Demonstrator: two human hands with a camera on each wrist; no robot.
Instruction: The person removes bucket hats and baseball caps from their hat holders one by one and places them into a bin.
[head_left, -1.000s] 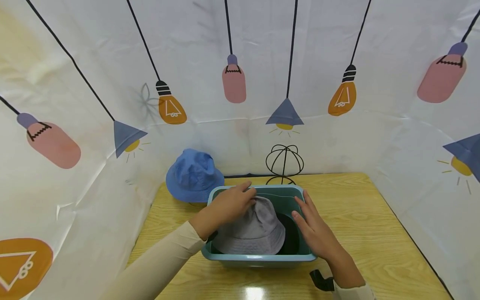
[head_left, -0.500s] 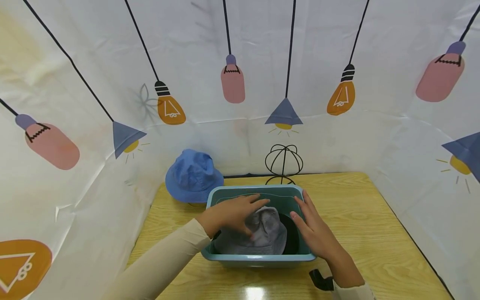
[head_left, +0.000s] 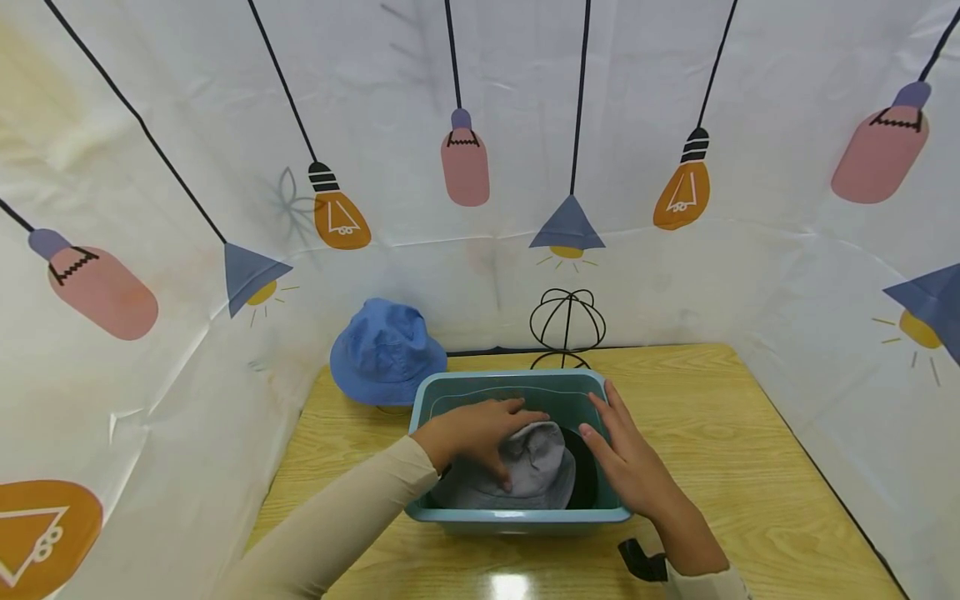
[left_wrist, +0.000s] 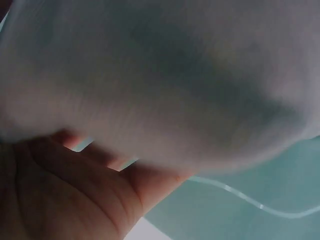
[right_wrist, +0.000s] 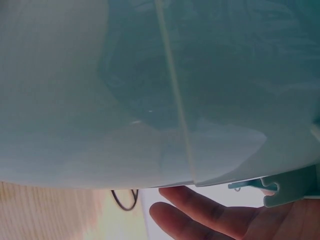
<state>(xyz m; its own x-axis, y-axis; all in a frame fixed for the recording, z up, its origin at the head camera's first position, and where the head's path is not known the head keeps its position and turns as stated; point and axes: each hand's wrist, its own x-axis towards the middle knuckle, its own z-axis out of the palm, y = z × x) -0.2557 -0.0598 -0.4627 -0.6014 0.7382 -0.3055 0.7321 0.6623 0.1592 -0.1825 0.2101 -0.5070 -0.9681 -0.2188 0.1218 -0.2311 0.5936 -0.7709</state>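
Observation:
In the head view, a grey bucket hat lies in a blue-green plastic basin. My left hand is over the hat's crown, with fingers and thumb spread. In the left wrist view, the blurred hat fills the top and partly hides the left hand's fingers. My right hand rests at the basin's right rim with fingers nearly straight. The right wrist view shows two of its fingers below the basin's wall. Whether they press on it is hard to tell.
A blue bucket hat sits at the table's back left. Behind the basin stands a black wire hat stand. Something dark is in the basin beside the grey hat. The wood-grain table is bordered by a lamp-printed cloth.
My left hand has moved from the back of the grey hat forward and down over its crown, its fingers spreading. The hat looks lower and has shifted slightly right. My right hand stays put.

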